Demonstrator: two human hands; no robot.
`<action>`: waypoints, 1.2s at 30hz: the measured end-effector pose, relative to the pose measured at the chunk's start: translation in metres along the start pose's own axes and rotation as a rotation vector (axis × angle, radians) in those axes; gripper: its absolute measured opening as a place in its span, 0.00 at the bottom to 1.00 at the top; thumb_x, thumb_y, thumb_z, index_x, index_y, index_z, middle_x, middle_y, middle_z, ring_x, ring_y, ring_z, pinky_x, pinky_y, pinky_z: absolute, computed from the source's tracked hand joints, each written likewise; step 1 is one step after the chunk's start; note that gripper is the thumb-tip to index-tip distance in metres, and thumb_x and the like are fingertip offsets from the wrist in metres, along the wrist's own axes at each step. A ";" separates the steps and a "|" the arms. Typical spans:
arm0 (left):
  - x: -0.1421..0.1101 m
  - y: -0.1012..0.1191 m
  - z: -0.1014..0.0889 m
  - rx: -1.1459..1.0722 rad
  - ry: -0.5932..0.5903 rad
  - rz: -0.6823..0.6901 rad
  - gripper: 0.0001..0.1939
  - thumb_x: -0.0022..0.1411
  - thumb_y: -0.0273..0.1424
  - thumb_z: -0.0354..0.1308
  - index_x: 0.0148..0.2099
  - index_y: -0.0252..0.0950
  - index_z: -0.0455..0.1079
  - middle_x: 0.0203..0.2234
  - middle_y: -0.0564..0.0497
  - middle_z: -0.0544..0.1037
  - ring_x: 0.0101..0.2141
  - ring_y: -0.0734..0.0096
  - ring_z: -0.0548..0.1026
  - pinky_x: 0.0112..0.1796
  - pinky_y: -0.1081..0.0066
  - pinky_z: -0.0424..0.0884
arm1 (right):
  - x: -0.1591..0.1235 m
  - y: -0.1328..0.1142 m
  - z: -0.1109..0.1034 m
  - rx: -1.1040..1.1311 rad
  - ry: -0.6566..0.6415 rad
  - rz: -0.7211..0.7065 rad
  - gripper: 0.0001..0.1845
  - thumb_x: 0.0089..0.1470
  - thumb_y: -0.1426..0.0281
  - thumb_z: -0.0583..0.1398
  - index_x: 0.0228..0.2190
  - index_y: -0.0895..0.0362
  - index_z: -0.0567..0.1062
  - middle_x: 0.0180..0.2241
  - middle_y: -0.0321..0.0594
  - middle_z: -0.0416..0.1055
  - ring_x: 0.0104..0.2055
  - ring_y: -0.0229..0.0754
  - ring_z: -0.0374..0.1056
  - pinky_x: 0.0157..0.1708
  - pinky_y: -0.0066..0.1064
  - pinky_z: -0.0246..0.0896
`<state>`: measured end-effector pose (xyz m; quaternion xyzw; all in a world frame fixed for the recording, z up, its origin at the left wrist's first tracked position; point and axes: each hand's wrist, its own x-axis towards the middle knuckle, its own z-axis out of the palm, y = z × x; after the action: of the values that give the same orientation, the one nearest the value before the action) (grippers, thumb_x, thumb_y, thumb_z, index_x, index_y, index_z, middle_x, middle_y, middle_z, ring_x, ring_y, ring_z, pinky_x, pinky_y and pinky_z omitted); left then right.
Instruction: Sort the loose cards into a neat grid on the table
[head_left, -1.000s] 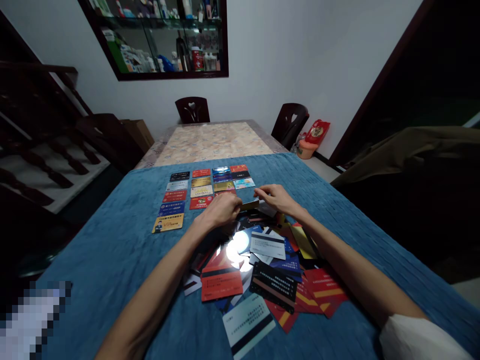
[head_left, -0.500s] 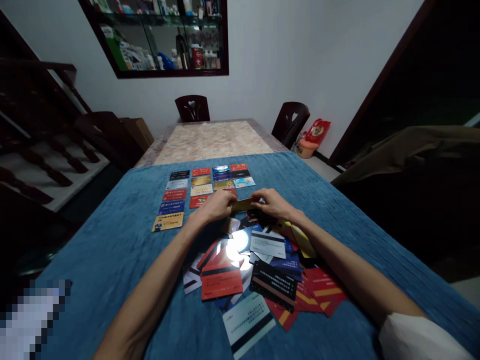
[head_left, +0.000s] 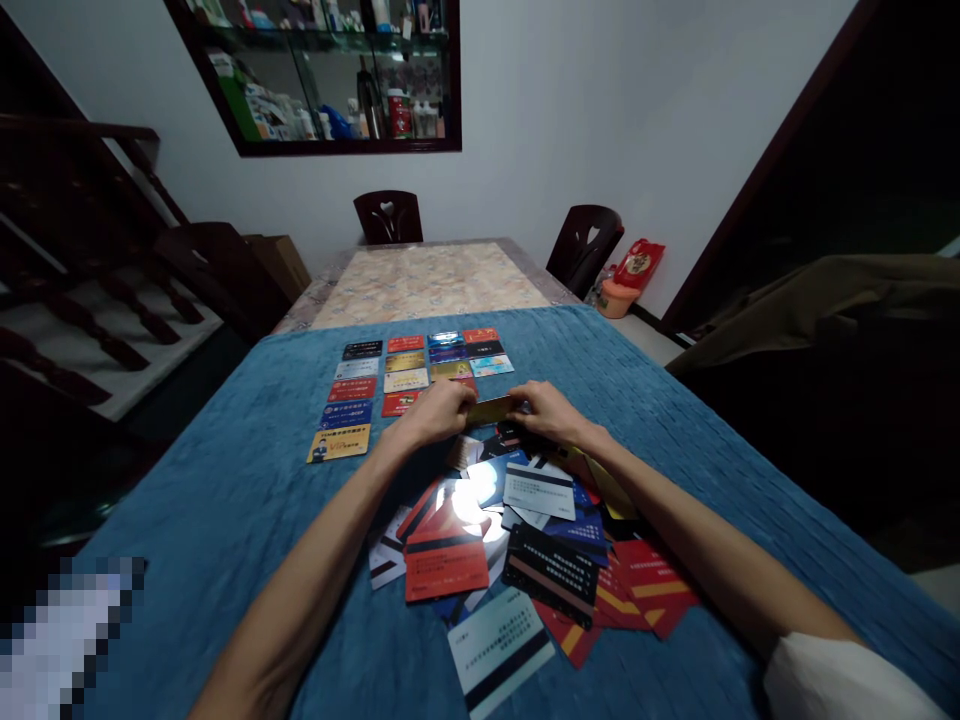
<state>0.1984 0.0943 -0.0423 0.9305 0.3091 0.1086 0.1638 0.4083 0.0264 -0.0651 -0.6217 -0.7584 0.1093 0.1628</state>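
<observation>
A gold card [head_left: 490, 411] is pinched at both ends between my two hands, just beyond a loose heap of cards. My left hand [head_left: 442, 412] grips its left end, and my right hand [head_left: 545, 411] has the right end. Below them the heap spreads toward me, with a red card [head_left: 447, 566], a black card [head_left: 551, 573], a pale green card [head_left: 500, 652] and a white striped card [head_left: 539, 489] on top. Farther left, several cards lie in neat columns, among them a yellow card [head_left: 339, 443] and a blue card [head_left: 346, 414]. My left hand partly covers the column nearest it.
A blue cloth [head_left: 225, 480] covers the near part of the table, and a patterned tabletop [head_left: 442, 280] shows beyond. Dark chairs [head_left: 388, 216] stand around the far end. At right, a brown cloth [head_left: 817, 300] drapes beside the table. A blurred pale patch [head_left: 60, 640] sits lower left.
My right hand has come down and left to take the gold card's right end, while my left hand has shifted slightly left. The card is now stretched between both hands.
</observation>
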 end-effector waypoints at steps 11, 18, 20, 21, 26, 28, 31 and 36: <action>0.001 0.004 0.002 -0.067 0.140 0.028 0.14 0.53 0.20 0.50 0.34 0.31 0.78 0.25 0.50 0.78 0.27 0.73 0.71 0.29 0.76 0.61 | 0.004 0.011 0.001 0.353 0.064 0.013 0.14 0.48 0.71 0.62 0.38 0.58 0.82 0.34 0.37 0.80 0.37 0.43 0.73 0.37 0.28 0.61; 0.000 0.006 0.005 -0.092 0.063 0.020 0.12 0.51 0.17 0.51 0.29 0.31 0.76 0.21 0.52 0.75 0.24 0.74 0.69 0.27 0.76 0.58 | 0.005 0.013 -0.004 0.429 0.253 -0.019 0.08 0.48 0.67 0.61 0.29 0.57 0.79 0.30 0.35 0.77 0.35 0.43 0.71 0.38 0.30 0.60; 0.000 0.007 0.006 -0.074 0.051 0.026 0.13 0.50 0.17 0.51 0.30 0.31 0.76 0.21 0.52 0.75 0.24 0.73 0.69 0.28 0.75 0.59 | 0.005 0.012 -0.004 0.448 0.289 -0.057 0.08 0.49 0.67 0.60 0.28 0.57 0.77 0.30 0.36 0.77 0.35 0.43 0.71 0.38 0.31 0.61; 0.000 0.008 0.006 -0.077 0.052 0.028 0.14 0.51 0.17 0.51 0.31 0.31 0.77 0.22 0.51 0.76 0.25 0.73 0.70 0.28 0.75 0.60 | 0.004 0.011 -0.004 0.446 0.308 -0.085 0.07 0.50 0.67 0.59 0.29 0.57 0.76 0.30 0.37 0.76 0.35 0.43 0.71 0.38 0.30 0.61; -0.001 0.010 0.006 -0.083 0.121 -0.044 0.19 0.51 0.17 0.49 0.38 0.31 0.78 0.29 0.48 0.80 0.30 0.69 0.74 0.31 0.74 0.65 | 0.003 0.009 0.001 0.278 0.419 -0.222 0.06 0.55 0.69 0.58 0.34 0.56 0.75 0.32 0.39 0.76 0.34 0.42 0.68 0.36 0.31 0.58; 0.000 0.011 0.004 -0.095 0.173 -0.096 0.20 0.50 0.16 0.48 0.39 0.31 0.78 0.30 0.48 0.81 0.32 0.67 0.75 0.33 0.74 0.67 | 0.003 0.009 0.004 0.181 0.441 -0.267 0.05 0.57 0.71 0.59 0.35 0.56 0.75 0.32 0.40 0.77 0.34 0.42 0.68 0.37 0.32 0.57; 0.001 0.015 0.001 -0.148 0.253 -0.137 0.20 0.49 0.15 0.47 0.38 0.31 0.78 0.32 0.48 0.81 0.33 0.68 0.76 0.36 0.73 0.69 | 0.002 0.007 0.007 0.042 0.451 -0.332 0.05 0.59 0.70 0.60 0.36 0.55 0.76 0.33 0.41 0.78 0.36 0.44 0.66 0.39 0.34 0.53; -0.001 0.025 -0.001 -0.156 0.307 -0.091 0.15 0.51 0.20 0.50 0.35 0.33 0.77 0.30 0.49 0.81 0.31 0.69 0.75 0.36 0.72 0.69 | 0.001 0.004 0.011 -0.082 0.437 -0.390 0.06 0.62 0.69 0.59 0.36 0.55 0.77 0.32 0.41 0.78 0.36 0.44 0.64 0.39 0.35 0.50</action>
<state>0.2105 0.0754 -0.0321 0.8724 0.3630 0.2656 0.1913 0.4079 0.0285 -0.0765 -0.4789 -0.8142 -0.0913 0.3151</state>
